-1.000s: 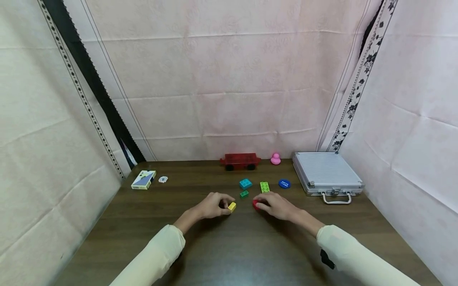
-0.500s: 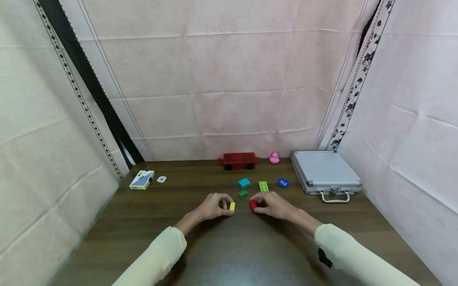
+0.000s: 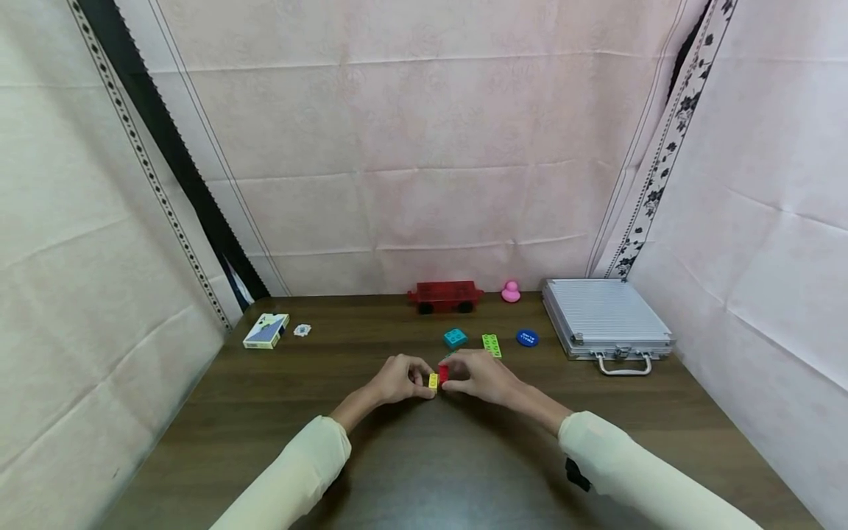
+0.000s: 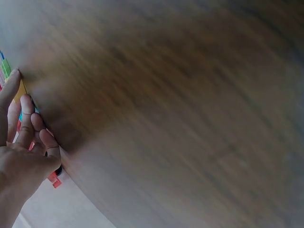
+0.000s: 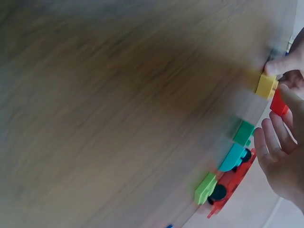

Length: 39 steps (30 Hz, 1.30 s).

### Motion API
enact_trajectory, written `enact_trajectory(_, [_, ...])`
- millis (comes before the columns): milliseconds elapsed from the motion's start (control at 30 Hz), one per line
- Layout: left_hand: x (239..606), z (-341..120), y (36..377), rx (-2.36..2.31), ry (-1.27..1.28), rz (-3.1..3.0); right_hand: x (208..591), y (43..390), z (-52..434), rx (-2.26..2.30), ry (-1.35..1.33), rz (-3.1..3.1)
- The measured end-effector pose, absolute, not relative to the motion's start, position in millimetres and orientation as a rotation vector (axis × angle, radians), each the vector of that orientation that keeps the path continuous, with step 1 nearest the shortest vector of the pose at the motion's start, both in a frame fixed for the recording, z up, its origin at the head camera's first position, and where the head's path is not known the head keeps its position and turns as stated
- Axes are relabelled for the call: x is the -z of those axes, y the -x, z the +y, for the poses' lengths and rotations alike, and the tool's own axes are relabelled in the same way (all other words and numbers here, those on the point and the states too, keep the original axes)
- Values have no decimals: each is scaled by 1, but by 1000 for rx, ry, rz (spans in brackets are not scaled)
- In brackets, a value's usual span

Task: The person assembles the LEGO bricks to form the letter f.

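Now both hands meet at the table's [image 3: 265, 442] mid front. Left hand [image 3: 397, 380] pinches a yellow brick [image 3: 433, 380] w/ curled fingers; right hand [image 3: 478, 375] pinches a red brick [image 3: 443, 374] the same way. Yellow & red sit side by side, touching or nearly so, just above the wood; can't tell if they're joined. Right wrist view shows it closer: yellow [image 5: 266, 85] under a left fingertip, red [image 5: 279, 104] just beside it at the right hand's [image 5: 285, 156] fingers. Left wrist view is blurred, only a sliver of yellow [image 4: 21, 90] by the fingertips [image 4: 12, 80] of the left hand [image 4: 23, 152].

Just behind the hands: small dark green brick [image 5: 243, 133], mostly hidden in head view; teal brick [image 3: 454, 338]; lime brick [image 3: 491, 345]; blue disc [image 3: 526, 338] to their right. Further back, near the cloth wall: red wagon [image 3: 444, 295] & pink duck [image 3: 510, 292]. Far right: silver case [image 3: 606, 320], handle toward the person. Far left: card box [image 3: 266, 331] w/ a small white chip [image 3: 302, 330] beside it, well apart from the bricks
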<state>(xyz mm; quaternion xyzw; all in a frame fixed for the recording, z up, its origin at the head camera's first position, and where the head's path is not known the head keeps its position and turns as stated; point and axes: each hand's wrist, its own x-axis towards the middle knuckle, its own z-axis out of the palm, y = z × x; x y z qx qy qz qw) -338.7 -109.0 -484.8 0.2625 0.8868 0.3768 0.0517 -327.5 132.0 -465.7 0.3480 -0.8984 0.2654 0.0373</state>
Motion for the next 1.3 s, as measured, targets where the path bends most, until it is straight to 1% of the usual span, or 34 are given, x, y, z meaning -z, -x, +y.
enact_trajectory(267, [485,-110,340,-1152,-778,2692,468,327,118,-802,-1069,-2772])
enact_trajectory(767, [486,-110,340,-1143,-777,2687,474,329,111,-811,-1003,-2793])
enact_trajectory(1133, [484,-111,339,-1109,-784,2698,462,331,103,-746,-1026,-2871])
enact_trajectory(1300, [483,-109,340,-1102,-786,2707,461,333,105,-805,-1016,-2891])
